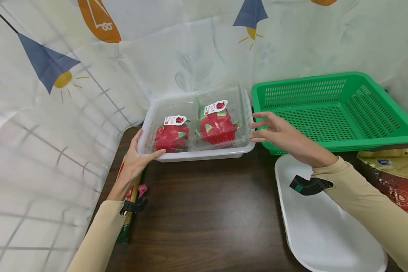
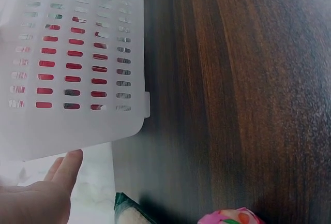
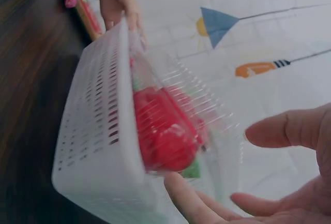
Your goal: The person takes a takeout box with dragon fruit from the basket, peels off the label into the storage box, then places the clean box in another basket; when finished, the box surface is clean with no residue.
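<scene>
A white perforated basket (image 1: 204, 155) holds two clear plastic boxes side by side, each with red fruit inside and a printed label: the left box (image 1: 171, 138) and the right box (image 1: 218, 126), which sits higher against the basket's right end. The left hand (image 1: 132, 166) grips the basket's left end, thumb over the front rim; in the left wrist view its fingers (image 2: 67, 169) lie against the basket's end. At the basket's right end is the right hand (image 1: 275, 132), fingers spread and touching or nearly touching the rim; the right wrist view shows its thumb (image 3: 284, 128) apart from the box.
A green basket (image 1: 357, 145) stands at the back right, with a white tray (image 1: 326, 226) in front of it. A red and gold bag (image 1: 401, 181) lies at the right edge. Beside the left forearm are a long package (image 1: 125, 226) and a small pink item (image 1: 142, 189).
</scene>
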